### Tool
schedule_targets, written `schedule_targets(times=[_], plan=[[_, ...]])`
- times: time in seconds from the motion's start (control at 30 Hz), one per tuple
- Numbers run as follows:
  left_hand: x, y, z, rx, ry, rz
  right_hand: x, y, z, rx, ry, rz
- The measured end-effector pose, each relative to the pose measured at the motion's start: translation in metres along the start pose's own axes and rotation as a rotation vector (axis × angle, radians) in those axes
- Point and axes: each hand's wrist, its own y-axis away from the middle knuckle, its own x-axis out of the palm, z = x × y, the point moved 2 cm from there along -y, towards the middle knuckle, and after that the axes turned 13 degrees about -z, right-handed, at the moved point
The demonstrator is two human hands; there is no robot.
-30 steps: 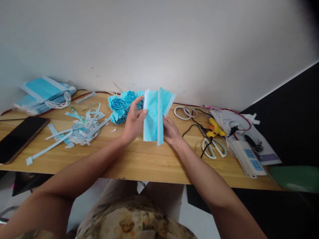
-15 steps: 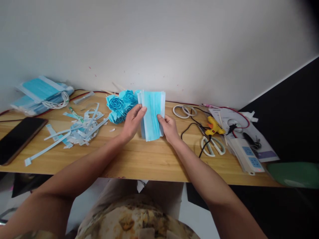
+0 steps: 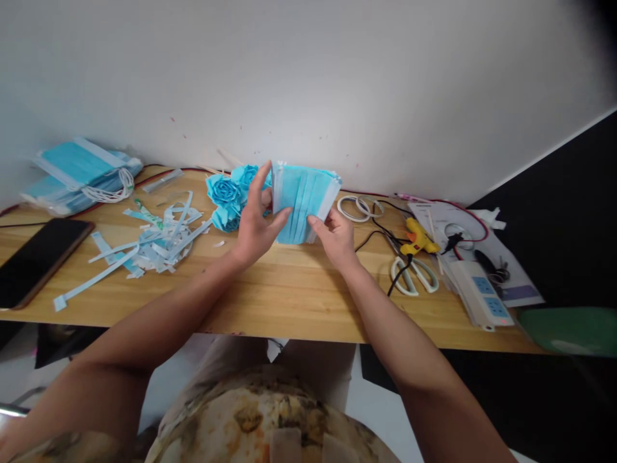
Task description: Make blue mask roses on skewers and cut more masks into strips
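Note:
A stack of blue pleated face masks (image 3: 301,202) with white side strips is held up above the table between my two hands. My left hand (image 3: 258,222) is at its left edge, thumb across the front and index finger stretched up along the side. My right hand (image 3: 337,236) pinches the lower right, thumb in front and fingers behind, partly hidden. Just behind my left hand lie blue flowers (image 3: 224,191) of folded material, partly covered by it. Cut blue and white strips (image 3: 161,247) are heaped to the left.
More face masks (image 3: 80,164) lie at the back left, above a phone (image 3: 41,260). To the right are tape rolls (image 3: 354,209), a yellow glue gun (image 3: 418,236), scissors (image 3: 407,280), a power strip (image 3: 482,296) and loose cables. A wall (image 3: 308,83) stands behind.
The mask stack has turned and fanned out toward the right, its bottom edge higher. My left index finger has lifted upward. The view has shifted slightly.

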Motion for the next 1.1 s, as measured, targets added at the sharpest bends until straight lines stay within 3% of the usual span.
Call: schedule_targets(times=[0.2, 0.33, 0.57, 0.9, 1.1], plan=[[0.008, 0.005, 0.02, -0.251, 0.006, 0.106, 0.006, 0.0, -0.017, 0.117, -0.037, 0.114], [0.012, 0.013, 0.03, -0.378, 0.011, 0.136, 0.006, 0.0, -0.021, 0.12, 0.023, 0.108], [0.02, 0.019, 0.031, -0.402, -0.016, 0.124, 0.004, 0.0, -0.019, 0.14, 0.093, 0.077], [0.021, 0.022, 0.024, -0.283, -0.017, 0.174, 0.0, -0.002, -0.032, 0.14, 0.091, 0.043], [0.023, 0.017, 0.019, -0.287, -0.089, 0.186, 0.003, -0.011, -0.025, 0.23, 0.021, -0.025]])
